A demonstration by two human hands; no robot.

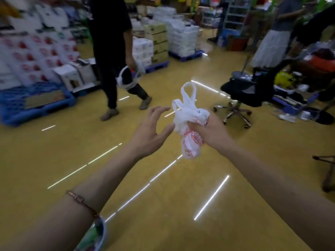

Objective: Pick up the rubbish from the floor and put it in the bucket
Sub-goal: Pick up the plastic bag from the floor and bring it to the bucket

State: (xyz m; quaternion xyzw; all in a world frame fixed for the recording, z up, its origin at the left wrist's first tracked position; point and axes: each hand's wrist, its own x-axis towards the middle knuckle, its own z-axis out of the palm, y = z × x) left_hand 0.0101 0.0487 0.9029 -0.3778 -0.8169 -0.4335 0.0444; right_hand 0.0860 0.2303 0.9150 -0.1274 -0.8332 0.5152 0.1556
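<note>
My right hand (pixel 210 129) is closed around a crumpled white plastic bag with red print (pixel 188 122), held up in front of me at chest height. The bag's two loop handles stick up above my fist and its printed end hangs below. My left hand (pixel 150 129) is just left of the bag, fingers spread, thumb tip close to the plastic but holding nothing. A white bucket-like rim with colourful contents (pixel 94 236) shows under my left forearm at the bottom edge, mostly hidden.
A person in black (pixel 112 51) walks across the yellow floor ahead, carrying a white item. Blue pallets (pixel 36 104) with stacked goods stand on the left. A black office chair (pixel 243 93) and clutter stand on the right. A red bin (pixel 238 44) is far back.
</note>
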